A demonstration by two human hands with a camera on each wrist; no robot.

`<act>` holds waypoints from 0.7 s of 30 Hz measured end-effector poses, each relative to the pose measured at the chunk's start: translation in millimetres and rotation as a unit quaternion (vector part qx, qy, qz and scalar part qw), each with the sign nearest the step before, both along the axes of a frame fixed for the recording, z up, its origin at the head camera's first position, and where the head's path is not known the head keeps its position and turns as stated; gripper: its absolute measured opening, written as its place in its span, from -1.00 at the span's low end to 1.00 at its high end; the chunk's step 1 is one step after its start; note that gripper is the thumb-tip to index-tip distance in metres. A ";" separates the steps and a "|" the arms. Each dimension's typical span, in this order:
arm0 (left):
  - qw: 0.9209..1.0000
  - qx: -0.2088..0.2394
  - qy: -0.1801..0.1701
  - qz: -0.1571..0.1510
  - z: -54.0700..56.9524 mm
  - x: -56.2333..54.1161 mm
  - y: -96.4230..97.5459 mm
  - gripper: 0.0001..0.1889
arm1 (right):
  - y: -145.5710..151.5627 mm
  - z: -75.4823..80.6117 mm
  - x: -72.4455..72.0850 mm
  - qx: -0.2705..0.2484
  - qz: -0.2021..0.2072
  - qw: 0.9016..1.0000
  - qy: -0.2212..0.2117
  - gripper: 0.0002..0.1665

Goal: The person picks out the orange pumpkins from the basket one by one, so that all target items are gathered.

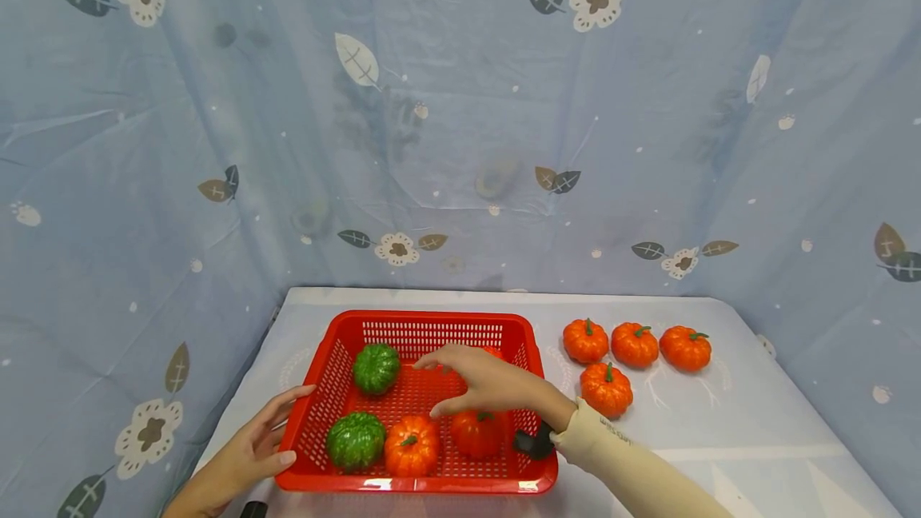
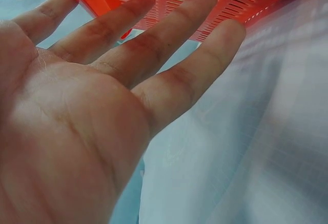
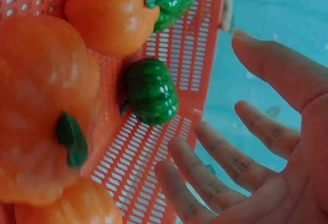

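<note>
A red slotted plastic basket sits on the table. At its left side is my left hand, thumb and fingertips at the rim; in the left wrist view its fingers reach out nearly straight along the wall. Over the basket hovers my right hand, fingers spread, holding nothing. Inside lie a far green toy pumpkin, a nearer green pumpkin, an orange pumpkin at front middle and another orange pumpkin below my right hand. A further orange pumpkin is mostly hidden behind that hand.
Several orange pumpkins stand on the white table right of the basket, the nearest pumpkin close to my right sleeve. A blue patterned curtain surrounds the table at the back and both sides.
</note>
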State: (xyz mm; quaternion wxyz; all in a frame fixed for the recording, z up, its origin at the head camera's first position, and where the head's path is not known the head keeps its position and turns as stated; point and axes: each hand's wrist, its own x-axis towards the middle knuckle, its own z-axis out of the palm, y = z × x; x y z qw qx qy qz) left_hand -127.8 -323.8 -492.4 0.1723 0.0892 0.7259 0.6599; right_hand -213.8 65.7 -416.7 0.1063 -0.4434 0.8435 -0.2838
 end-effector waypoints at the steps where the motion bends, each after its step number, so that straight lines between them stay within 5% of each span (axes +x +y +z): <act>1: 1.000 -0.001 0.000 -0.001 0.1 -0.2 0.2 -0.24 | -2.7 -1.9 0.2 0.005 0.006 1.000 0.000 -0.26; 21: 1.000 -0.011 -0.002 0.004 3.1 1.2 1.6 -0.23 | -31.6 -14.3 -3.7 0.082 0.100 0.991 -0.023 -0.21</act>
